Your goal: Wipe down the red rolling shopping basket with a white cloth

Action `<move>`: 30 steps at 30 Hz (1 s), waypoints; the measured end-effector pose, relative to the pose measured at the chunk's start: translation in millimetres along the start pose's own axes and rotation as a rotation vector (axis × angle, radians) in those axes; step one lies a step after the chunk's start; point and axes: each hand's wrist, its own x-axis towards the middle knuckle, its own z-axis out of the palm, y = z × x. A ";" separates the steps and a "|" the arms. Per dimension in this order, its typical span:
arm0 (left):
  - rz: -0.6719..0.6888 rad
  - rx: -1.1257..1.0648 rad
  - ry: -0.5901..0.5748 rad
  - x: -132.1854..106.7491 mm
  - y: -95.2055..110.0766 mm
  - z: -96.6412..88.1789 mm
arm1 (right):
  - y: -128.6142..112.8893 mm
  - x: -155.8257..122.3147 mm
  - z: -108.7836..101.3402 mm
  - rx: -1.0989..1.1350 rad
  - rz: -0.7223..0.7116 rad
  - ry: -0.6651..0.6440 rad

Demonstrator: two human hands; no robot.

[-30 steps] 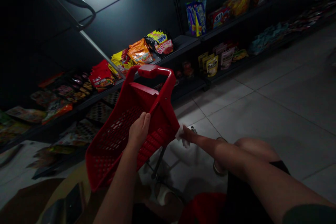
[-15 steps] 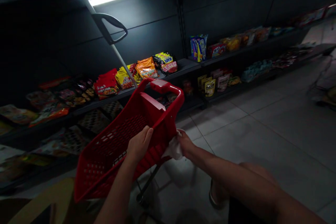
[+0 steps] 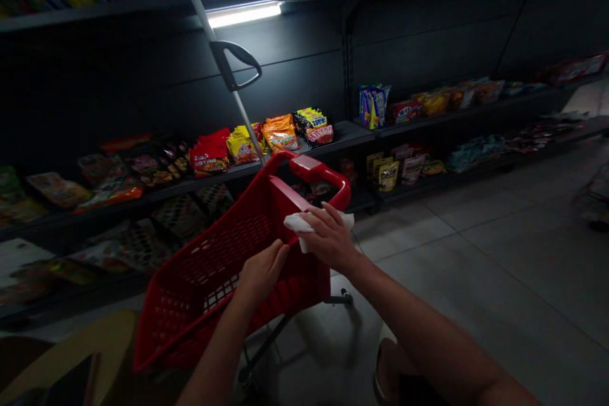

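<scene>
Fingers (image 3: 277,254) of left hand (image 3: 261,271) grip red cart (image 3: 304,280), those of right hand (image 3: 332,238) clutch white cloth (image 3: 295,223).

Tiled floor (image 3: 428,279) — red cart (image 3: 223,241) on it.

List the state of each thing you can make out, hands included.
Left hand: gripping the red cart
Red cart: upright on its wheels
White cloth: bunched, partly covered
Right hand: holding the cloth
Light tube: lit
Orange packets: lined up on the shelf

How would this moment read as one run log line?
left hand: gripping side of red cart | right hand: holding white cloth near cart handle | behind: colorful packets on shelf
</scene>
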 end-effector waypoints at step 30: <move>0.195 -0.181 -0.031 -65.2 -59.1 -27.2 | -39.7 111.9 -82.0 -0.221 -0.202 -0.715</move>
